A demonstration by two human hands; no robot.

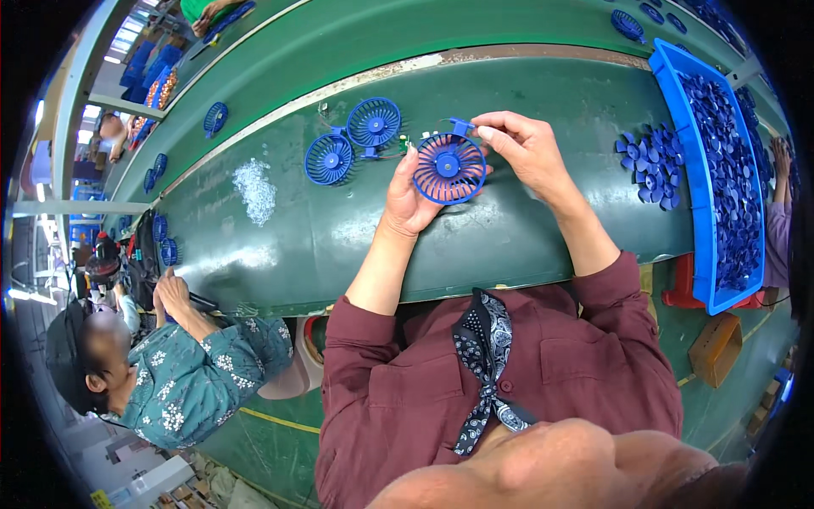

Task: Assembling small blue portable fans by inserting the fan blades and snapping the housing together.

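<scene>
In front of me a round blue fan housing with slatted ribs [449, 168] is held up over the green table. My left hand [404, 202] grips its left side, thumb at the rim and the other fingers mostly hidden behind it. Thumb and forefinger of my right hand [526, 151] close on the small blue tab [460, 127] at its upper edge. A small green circuit board [404, 146] with wires shows close to my left thumb. Two similar blue housings [374, 122] [329, 159] lie just left of it.
Small clear pieces [254, 192] lie heaped at left. To the right are loose dark blue discs [651, 166] and a blue tray [703, 222] full of more. A green belt [297, 53] runs beyond the table [543, 246]. A co-worker [195, 373] sits at left.
</scene>
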